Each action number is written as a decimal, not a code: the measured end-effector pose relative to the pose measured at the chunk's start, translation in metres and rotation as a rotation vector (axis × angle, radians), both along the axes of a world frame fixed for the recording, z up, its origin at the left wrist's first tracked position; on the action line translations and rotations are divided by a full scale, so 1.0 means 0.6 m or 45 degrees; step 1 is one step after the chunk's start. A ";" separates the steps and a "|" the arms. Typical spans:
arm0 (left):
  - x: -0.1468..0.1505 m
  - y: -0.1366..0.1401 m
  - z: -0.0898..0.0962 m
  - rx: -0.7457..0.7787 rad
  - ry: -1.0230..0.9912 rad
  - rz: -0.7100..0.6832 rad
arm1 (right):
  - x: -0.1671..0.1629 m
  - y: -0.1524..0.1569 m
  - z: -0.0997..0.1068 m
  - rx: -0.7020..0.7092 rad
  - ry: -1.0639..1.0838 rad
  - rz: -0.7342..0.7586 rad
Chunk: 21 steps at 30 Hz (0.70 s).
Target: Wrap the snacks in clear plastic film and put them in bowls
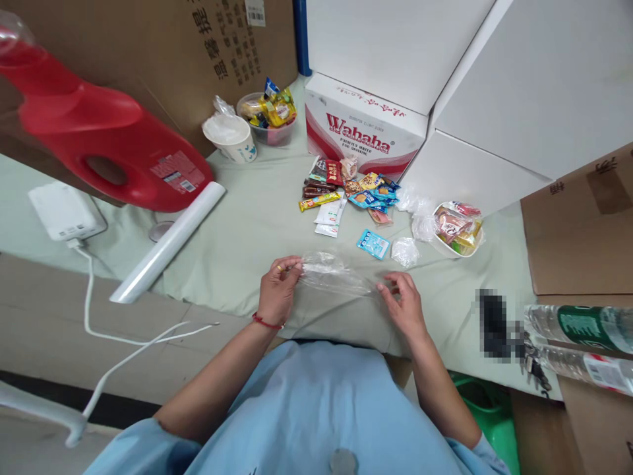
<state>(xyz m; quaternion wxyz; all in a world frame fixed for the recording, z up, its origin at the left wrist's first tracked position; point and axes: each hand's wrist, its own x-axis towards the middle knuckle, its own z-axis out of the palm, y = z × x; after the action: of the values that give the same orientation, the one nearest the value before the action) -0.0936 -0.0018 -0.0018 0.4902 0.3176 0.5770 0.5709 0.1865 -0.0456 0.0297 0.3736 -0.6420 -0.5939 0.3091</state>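
Observation:
In the head view, my left hand (278,290) pinches one end of a thin clear plastic cover (336,276), which stretches to the right just above the cloth. At its other end is my right hand (403,303), thumb and fingers apart; whether the thumb touches the film I cannot make out. Beyond the film lie a blue packet (373,245) and a crumpled clear plastic piece (405,252). Farther back sit white sachets (330,214), a yellow snack bar (319,201), a red-and-black packet (326,171) and blue snack packs (373,192).
A bowl of snacks (457,231) stands at right, a paper cup (232,140) and a clear tub (271,132) at back left. A red jug (113,132), white roll (168,244) and white charger (68,210) occupy the left. Behind is a Wahaha box (363,125); bottles (583,326) lie right.

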 end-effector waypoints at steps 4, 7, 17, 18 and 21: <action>0.003 -0.008 0.006 0.103 0.184 -0.142 | -0.045 0.050 0.024 0.141 -0.212 0.334; -0.002 -0.015 0.005 0.088 0.282 -0.220 | -0.089 0.085 0.011 0.058 -0.166 0.473; -0.032 -0.014 -0.018 -0.197 0.122 -0.148 | -0.093 0.094 -0.008 -0.377 0.726 0.008; -0.032 -0.012 -0.014 -0.218 0.009 -0.148 | -0.086 0.090 -0.009 -0.418 0.762 -0.029; -0.035 -0.008 0.004 -0.292 -0.284 -0.185 | -0.065 0.074 -0.014 -0.481 0.807 -0.122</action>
<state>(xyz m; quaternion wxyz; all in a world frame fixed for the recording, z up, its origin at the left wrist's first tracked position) -0.1148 -0.0065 0.0008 0.6242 0.2348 0.5560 0.4961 0.1476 -0.0014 0.0212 0.4279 -0.5991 -0.3504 0.5790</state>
